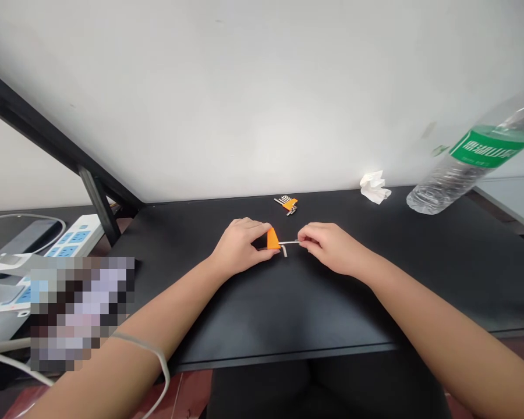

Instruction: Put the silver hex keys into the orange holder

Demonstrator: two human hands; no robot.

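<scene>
the left hand (242, 247) is closed on an orange holder (272, 238), thumb below and fingers above, while the right hand (329, 245) pinches the far end of a thin metal rod (289, 242) between thumb and fingertips. the rod bridges the gap between the two hands low over the black worktop (262, 314), its long axis running nearly straight left to right, so it lies to the left of the right hand and points at the holder's right side; its left end meets the holder there, though whether it sits inside a slot is too small to tell. just below it, a short bent metal piece (284, 251) hangs by the holder's lower corner. beyond both hands, nearer the wall, lies a second orange holder with metal keys (290, 205)
</scene>
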